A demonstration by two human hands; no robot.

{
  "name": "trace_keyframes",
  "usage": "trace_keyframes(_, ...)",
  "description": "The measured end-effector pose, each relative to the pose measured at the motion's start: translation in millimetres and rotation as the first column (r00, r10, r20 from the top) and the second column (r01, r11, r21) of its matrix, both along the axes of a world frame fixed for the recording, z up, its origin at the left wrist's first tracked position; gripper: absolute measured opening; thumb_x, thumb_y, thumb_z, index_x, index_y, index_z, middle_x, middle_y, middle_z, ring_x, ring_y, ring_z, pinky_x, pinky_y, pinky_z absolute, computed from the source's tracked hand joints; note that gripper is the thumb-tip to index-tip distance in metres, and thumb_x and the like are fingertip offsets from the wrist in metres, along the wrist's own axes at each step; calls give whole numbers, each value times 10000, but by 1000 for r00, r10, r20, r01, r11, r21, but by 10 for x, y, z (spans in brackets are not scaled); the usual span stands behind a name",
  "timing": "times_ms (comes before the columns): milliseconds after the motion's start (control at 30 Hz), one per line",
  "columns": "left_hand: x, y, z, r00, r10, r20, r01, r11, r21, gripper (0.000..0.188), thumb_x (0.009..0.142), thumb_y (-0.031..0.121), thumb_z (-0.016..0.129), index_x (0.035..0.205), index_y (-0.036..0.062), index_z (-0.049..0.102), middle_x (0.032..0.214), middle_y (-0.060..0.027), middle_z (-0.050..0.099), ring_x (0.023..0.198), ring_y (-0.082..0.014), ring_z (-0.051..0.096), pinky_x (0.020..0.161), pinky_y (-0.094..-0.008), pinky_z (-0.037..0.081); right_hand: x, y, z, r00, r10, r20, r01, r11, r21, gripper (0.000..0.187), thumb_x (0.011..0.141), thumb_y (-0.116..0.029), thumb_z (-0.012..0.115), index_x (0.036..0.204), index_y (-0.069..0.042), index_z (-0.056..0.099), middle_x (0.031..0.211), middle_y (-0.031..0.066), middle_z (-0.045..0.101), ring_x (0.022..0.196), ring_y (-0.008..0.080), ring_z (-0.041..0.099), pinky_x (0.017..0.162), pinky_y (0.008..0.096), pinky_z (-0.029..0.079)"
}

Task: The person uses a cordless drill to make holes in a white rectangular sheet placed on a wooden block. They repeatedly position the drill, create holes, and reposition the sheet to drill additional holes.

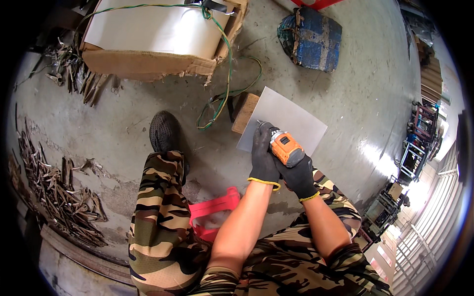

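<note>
An orange and black cordless drill [286, 148] is in my right hand [300, 176], which wears a black glove with a yellow cuff. The glove is wrapped round the grip below the drill's body. My left hand [264, 155], gloved the same way, lies close against the drill's nose. Its fingers are curled together near a small thin tip, too small to make out. Beneath both hands is a light grey flat sheet [296, 118], tilted over a wooden block [245, 112]. The drill partly hides the sheet.
A large open carton [148, 66] holds white sheets, with a green-yellow cord [229, 69] trailing from it. A worn blue bundle [318, 42] sits farther right. Scrap strips [64, 197] litter the left floor. A red plastic stool [215, 207] is between my legs; carts [417, 143] stand right.
</note>
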State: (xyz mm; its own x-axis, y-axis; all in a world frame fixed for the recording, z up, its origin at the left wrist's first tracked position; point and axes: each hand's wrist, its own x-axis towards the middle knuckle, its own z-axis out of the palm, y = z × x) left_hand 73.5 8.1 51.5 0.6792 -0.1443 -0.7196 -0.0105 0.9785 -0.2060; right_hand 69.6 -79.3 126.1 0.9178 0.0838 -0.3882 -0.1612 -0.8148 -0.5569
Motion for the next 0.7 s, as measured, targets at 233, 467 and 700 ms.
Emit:
trace_keyframes(233, 37, 36, 35, 1000, -13, -20, 14, 998, 55, 150, 1021, 195, 601, 1138, 101, 593, 1039, -28, 615, 974, -187, 635, 905, -355, 540, 37, 48, 6, 1000, 6, 28, -6, 1000, -20, 320, 778, -186, 801, 1030, -12, 709, 948, 181, 734, 885, 362, 714, 775, 413, 569)
trace_keyframes(467, 343, 252, 626, 797, -138, -588, 517, 661, 545, 464, 964, 299, 683, 1306, 4, 577, 1138, -144, 640, 1022, -255, 641, 928, -370, 516, 142, 5, 29, 988, 146, -47, -152, 974, -166, 386, 848, -274, 736, 1154, -46, 681, 1031, 190, 719, 955, 379, 689, 822, 421, 554)
trace_keyframes(700, 512, 357, 938, 700, -542, -465, 54, -609, 791, 362, 876, 371, 668, 1086, 77, 678, 948, -114, 675, 996, -291, 605, 1002, -469, 371, 300, 74, 121, 983, 151, -105, -159, 985, -70, 386, 940, -279, 646, 1255, -56, 633, 1163, 173, 689, 1071, 332, 660, 917, 400, 526)
